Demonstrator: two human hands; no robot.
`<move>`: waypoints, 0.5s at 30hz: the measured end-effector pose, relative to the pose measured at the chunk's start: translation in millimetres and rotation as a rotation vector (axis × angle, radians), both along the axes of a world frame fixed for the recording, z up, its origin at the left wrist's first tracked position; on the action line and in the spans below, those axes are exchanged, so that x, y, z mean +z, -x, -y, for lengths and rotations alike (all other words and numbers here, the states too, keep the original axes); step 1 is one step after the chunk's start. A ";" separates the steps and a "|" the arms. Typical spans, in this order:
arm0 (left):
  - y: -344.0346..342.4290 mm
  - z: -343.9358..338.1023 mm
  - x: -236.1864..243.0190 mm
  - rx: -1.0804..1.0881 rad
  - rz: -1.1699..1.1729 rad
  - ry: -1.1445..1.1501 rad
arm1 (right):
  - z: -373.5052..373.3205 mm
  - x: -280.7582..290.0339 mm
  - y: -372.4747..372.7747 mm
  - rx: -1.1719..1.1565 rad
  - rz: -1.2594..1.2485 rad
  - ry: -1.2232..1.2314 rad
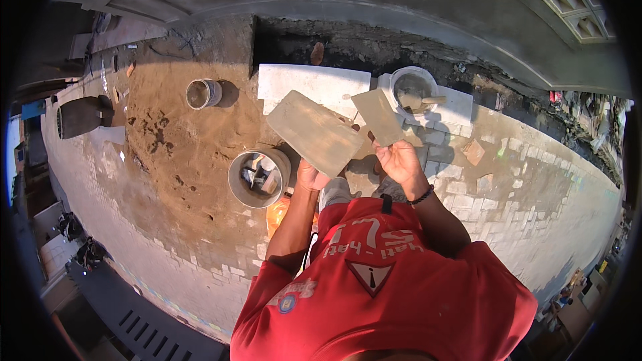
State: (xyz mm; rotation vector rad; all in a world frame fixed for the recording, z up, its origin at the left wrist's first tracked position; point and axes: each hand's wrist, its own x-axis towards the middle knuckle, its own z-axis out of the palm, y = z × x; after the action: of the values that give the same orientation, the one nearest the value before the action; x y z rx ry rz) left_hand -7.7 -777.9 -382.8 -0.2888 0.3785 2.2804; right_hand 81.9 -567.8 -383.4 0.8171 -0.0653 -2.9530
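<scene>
My left hand [312, 177] is closed on the near edge of a large flat rectangular board [314, 132], greyish tan with smeared streaks across its face. To its right, my right hand [399, 162] grips the lower end of a smaller flat rectangular plate [378, 117] of similar colour, thumb on the upper face. Both pieces are held in front of my body with their inner edges close together. Their undersides are hidden, so any handles cannot be made out.
A bucket of tools [234, 184] stands left of my legs. Beyond are a sand heap [177, 150], a smaller bucket [215, 91] and pale slabs [314, 81] along a dark trench [287, 40]. A white bucket [401, 103] with a tool in it stands right. Paving blocks [461, 187] cover the ground.
</scene>
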 end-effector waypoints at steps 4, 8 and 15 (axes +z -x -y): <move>34.6 -25.7 52.3 -0.108 -0.217 -0.177 | 18.3 59.1 28.5 -0.107 -0.110 0.053; 50.1 -32.2 53.8 -0.083 -0.180 -0.435 | 41.7 97.1 40.6 -0.181 -0.124 0.117; 64.9 -15.2 28.3 -0.039 -0.088 -0.377 | 64.3 104.7 48.5 -0.093 -0.265 0.364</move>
State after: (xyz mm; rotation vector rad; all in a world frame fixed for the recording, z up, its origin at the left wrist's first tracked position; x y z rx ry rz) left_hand -72.6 -762.7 -354.5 0.0118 -0.0066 2.2749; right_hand 33.4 -632.1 -278.7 0.3819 -0.6168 -2.9659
